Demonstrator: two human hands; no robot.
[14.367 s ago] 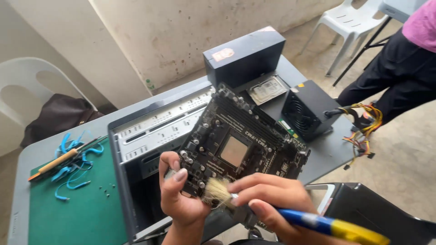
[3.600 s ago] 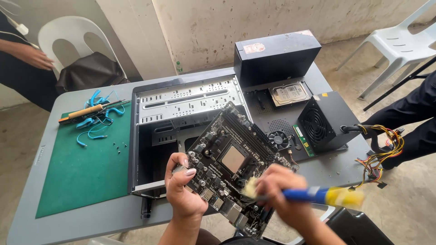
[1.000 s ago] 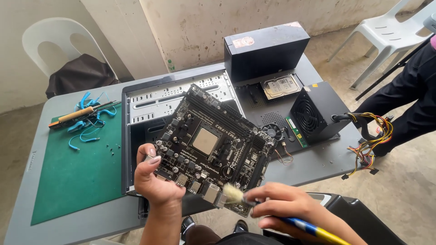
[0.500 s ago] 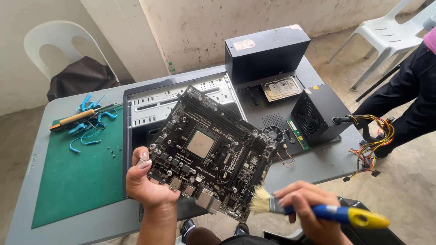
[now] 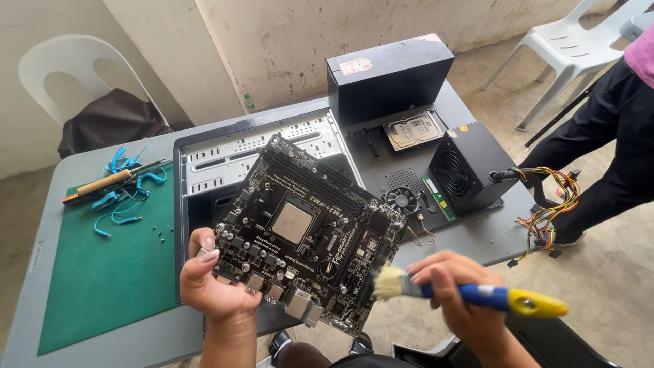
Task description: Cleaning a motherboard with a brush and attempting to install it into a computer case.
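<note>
1. Gripping one black motherboard by its lower-left edge, the left hand has its thumb curled over the front at 7 o'clock.
2. The right hand, at 5 o'clock, is closed around one paintbrush with a blue and yellow handle; its pale bristles sit just at the board's lower-right edge. The two hands stay apart.
3. The board is tilted above one open computer case lying on the grey counter.
4. One green mat lies at 9 o'clock, with several tiny screws on it.
5. Farther left, one wooden-handled tool rests among blue cable ties.
6. At 2 o'clock: one small fan, one green memory stick, one power supply with coloured wires.
7. Beyond, one hard drive and one black box.
8. Two white plastic chairs stand at the far corners; another person's dark trousers show at 3 o'clock.
</note>
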